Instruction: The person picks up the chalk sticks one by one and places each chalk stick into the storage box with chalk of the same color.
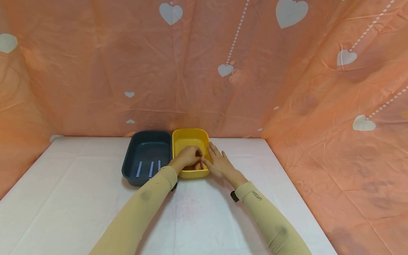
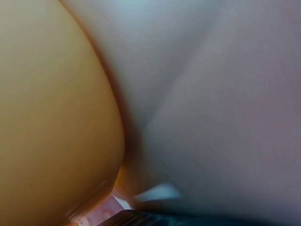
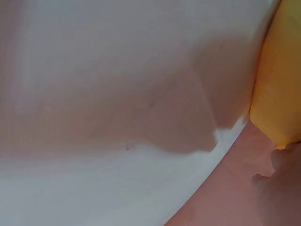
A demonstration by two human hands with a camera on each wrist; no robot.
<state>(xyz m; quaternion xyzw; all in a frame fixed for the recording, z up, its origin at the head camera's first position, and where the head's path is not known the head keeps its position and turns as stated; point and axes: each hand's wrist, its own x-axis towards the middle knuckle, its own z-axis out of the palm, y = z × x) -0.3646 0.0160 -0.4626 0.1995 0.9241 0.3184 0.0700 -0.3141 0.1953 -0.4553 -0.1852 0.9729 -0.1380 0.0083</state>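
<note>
Your left hand (image 1: pixel 188 157) pinches a red stick (image 1: pixel 201 165) inside the yellow tray (image 1: pixel 188 139) near the counter's (image 1: pixel 79 198) far edge; your right hand (image 1: pixel 219 163), fingers spread, rests on the tray's right rim.

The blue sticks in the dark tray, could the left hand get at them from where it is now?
Probably yes. The left hand is in the yellow tray right beside the dark tray, and the blue sticks lie uncovered at its near end; only the trays' adjoining walls stand between.
</note>
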